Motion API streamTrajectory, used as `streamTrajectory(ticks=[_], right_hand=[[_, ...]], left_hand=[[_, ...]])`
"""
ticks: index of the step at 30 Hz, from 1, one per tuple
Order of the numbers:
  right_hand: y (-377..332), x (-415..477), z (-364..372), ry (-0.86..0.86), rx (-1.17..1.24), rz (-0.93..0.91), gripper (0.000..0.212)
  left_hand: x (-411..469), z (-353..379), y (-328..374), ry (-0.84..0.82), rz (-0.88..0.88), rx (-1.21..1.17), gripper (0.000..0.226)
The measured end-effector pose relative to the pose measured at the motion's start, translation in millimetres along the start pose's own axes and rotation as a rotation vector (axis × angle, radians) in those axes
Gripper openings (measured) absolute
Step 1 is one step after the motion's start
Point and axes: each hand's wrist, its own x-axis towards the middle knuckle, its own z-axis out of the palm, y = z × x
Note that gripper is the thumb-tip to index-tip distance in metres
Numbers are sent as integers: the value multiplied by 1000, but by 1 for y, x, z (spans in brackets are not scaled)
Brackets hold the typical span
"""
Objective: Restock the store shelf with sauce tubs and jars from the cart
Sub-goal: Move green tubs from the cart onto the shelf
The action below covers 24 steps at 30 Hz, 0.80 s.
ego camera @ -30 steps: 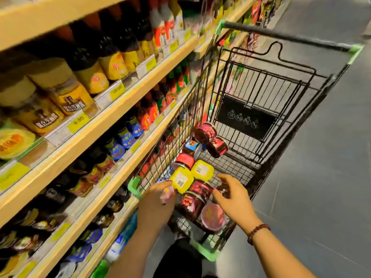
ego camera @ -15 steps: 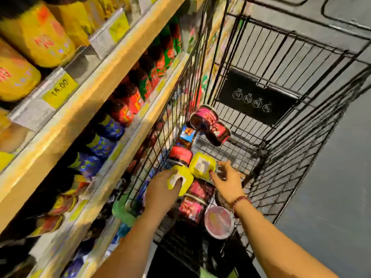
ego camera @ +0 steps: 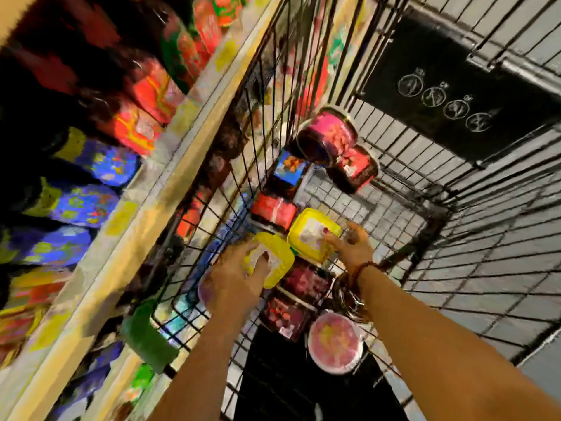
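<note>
Tubs with yellow lids are gripped one per hand inside the cart (ego camera: 455, 244), presumably so that two can be carried to the shelf (ego camera: 142, 208) in a single trip. The left hand (ego camera: 233, 284) is set on the near yellow-lidded tub (ego camera: 279, 268). Its thumb is laid across the lid and its fingers are curled over the left edge, so the grip is clamped on that tub. The right hand (ego camera: 353, 252) is set on the far yellow-lidded tub (ego camera: 306, 229), thumb pressed on the label and fingers hooked over the right rim. This grip, too, is closed round its tub. Each tub is taken from above by the lid's edges, most likely because the sides are hemmed in by neighbouring stock. Whether either tub has been lifted clear cannot be told through the blur.

Both tubs are seen near the cart's left wire wall, just beside each other. A red-lidded jar (ego camera: 273, 209) is set just beside them on the far side, and dark jars (ego camera: 303, 281) are packed in on the near side. Two pink-lidded jars (ego camera: 329, 136) are left lying on their sides farther off, and a pink-lidded tub (ego camera: 334, 341) is left nearest the person. The shelf is found close on the left, lined with bottles (ego camera: 91, 165), so only a short carry is judged to be needed.
</note>
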Motion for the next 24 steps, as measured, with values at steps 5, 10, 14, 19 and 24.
streamTrajectory(ticks=[5,10,14,19,24], right_hand=[[2,28,7,-184,93,69,47],[1,43,14,-271,176,123,49],[5,45,16,-296,239,167,58],[7,42,17,-277,245,125,54],[8,30,13,-192,328,97,39]], left_hand=[[14,11,-9,-10,-44,74,29],[18,20,-13,0,-85,80,32],[17,23,-11,13,-95,14,23],[12,24,-7,-18,-70,-56,23],[8,24,-7,-35,-44,-60,25]])
